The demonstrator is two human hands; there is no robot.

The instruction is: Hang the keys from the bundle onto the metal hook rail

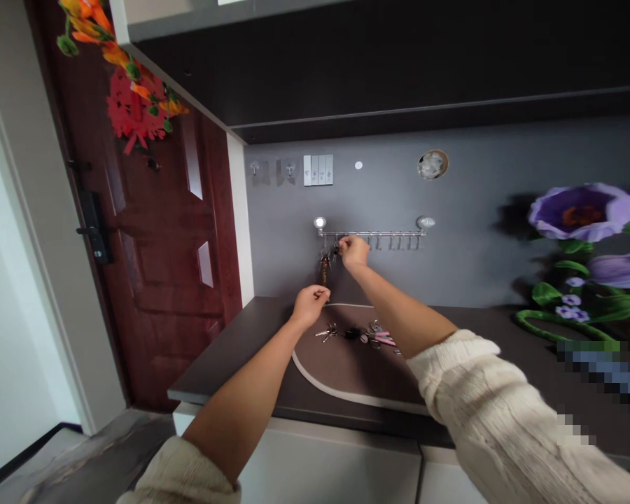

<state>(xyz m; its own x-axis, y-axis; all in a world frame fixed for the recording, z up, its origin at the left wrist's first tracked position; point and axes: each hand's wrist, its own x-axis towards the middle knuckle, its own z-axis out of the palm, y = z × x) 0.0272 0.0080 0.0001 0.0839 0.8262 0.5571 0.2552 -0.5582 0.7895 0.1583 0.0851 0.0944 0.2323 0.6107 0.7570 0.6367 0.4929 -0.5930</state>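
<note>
A silver hook rail point(393, 234) is fixed to the grey wall. From its left end hangs a dark keychain with gold-coloured lettering point(325, 269). My left hand point(311, 306) is closed in a pinch at the keychain's lower end. Up at the rail, my right hand point(355, 253) has its fingers pinched at a small bunch of keys point(334, 252), just right of the keychain; the fingertips partly hide the hold. Below, on a brown mat point(341, 374), lie loose keys point(326, 332), a black fob point(352, 334) and a pink-trimmed bunch of keys point(382, 336), partly behind my right forearm.
A dark shelf point(399, 63) overhangs the counter point(231, 350). Purple artificial flowers point(582, 213) stand at the right. Two clear hooks point(290, 170), white labels point(318, 171) and a round hole point(432, 165) are on the wall. A red-brown door point(152, 280) is at the left.
</note>
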